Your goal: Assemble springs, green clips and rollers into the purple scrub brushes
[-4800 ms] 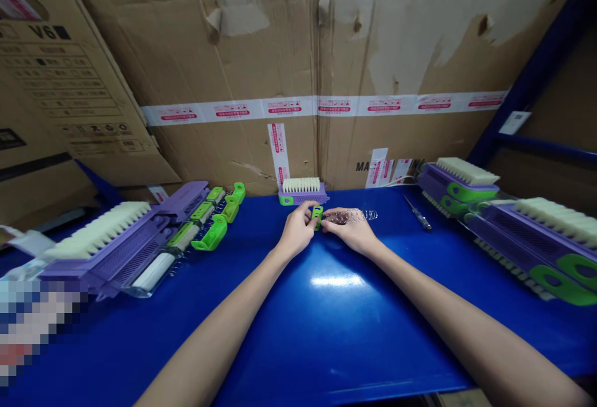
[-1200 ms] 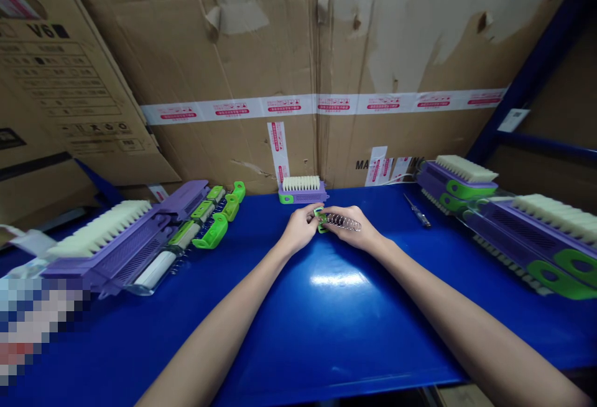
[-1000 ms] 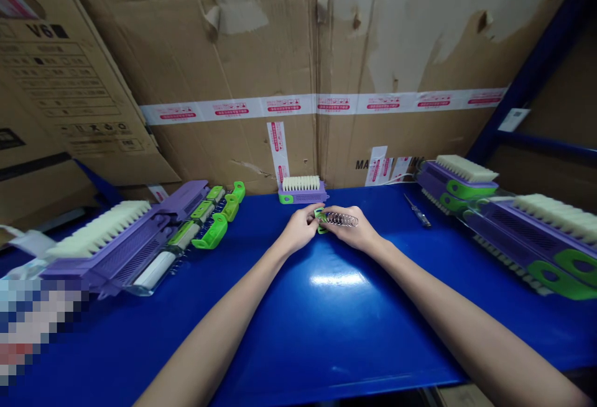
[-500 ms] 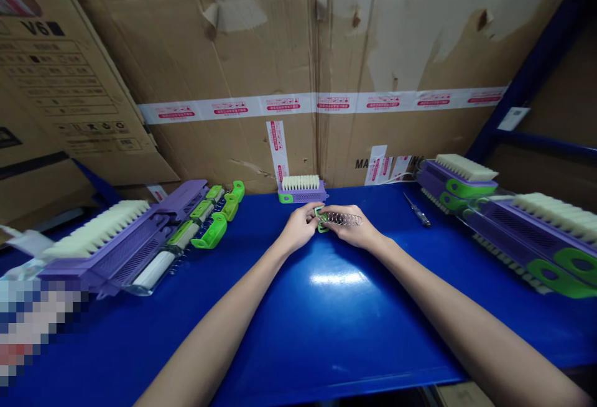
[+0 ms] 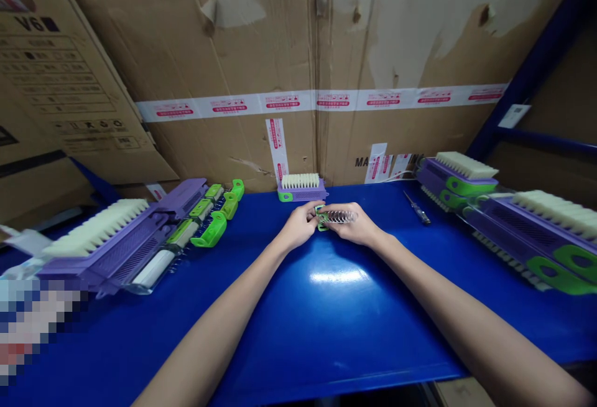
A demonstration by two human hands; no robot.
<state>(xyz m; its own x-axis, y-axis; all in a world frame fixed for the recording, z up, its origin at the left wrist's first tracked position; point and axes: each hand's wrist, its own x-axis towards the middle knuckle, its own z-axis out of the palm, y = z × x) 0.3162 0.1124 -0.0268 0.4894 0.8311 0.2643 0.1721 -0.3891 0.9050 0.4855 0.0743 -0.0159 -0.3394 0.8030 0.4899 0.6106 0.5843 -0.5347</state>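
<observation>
In the head view both my hands meet over the middle of the blue table. My left hand (image 5: pixel 298 225) is closed, its fingertips pinching a small green plastic piece (image 5: pixel 321 218) at the left side. From the other side my right hand (image 5: pixel 359 226) is closed around a row of curved metal wire teeth (image 5: pixel 340 216) that extends from the green piece. Fingers hide how the wires and the plastic join. Just beyond my hands, against the cardboard, a purple brush (image 5: pixel 303 194) lies with its cream bristles up.
Purple brushes (image 5: pixel 116 239) lie at left beside loose green plastic parts (image 5: pixel 212 229) with wire teeth. More purple-and-green brushes (image 5: pixel 522 226) are stacked at right, near a screwdriver (image 5: pixel 416 208). A cardboard wall (image 5: pixel 224 145) closes off the back of the blue table (image 5: pixel 336 332).
My right hand has shifted slightly left and the wire teeth have turned a little in its grip. Both hands stay together at the green piece.
</observation>
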